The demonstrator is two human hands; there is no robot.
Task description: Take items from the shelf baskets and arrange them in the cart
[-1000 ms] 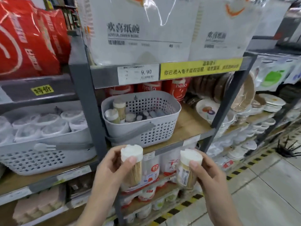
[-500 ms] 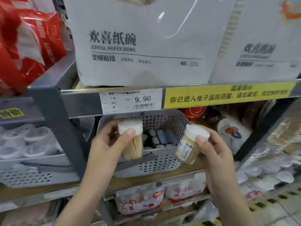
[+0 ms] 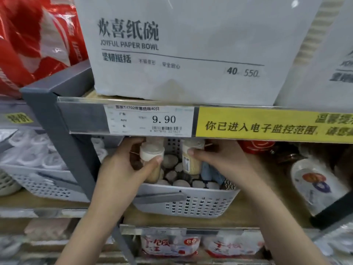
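- Both hands are inside the grey shelf basket (image 3: 183,203) at the centre of the frame, just under the shelf edge with the price tag (image 3: 149,119).
- The left hand (image 3: 122,169) grips one toothpick jar (image 3: 151,157) around its white cap. The right hand (image 3: 219,157) grips a second toothpick jar (image 3: 191,159), thumb on its upper part.
- Risk: the shelf edge is very close above, so a lifted jar may knock against it and slip.
- Risk: the basket is full of other small jars (image 3: 172,175). A wrist can tip them.
- The cart is not in view.
- The jars look clear and cylindrical, with pale sticks inside; the right one has a label.
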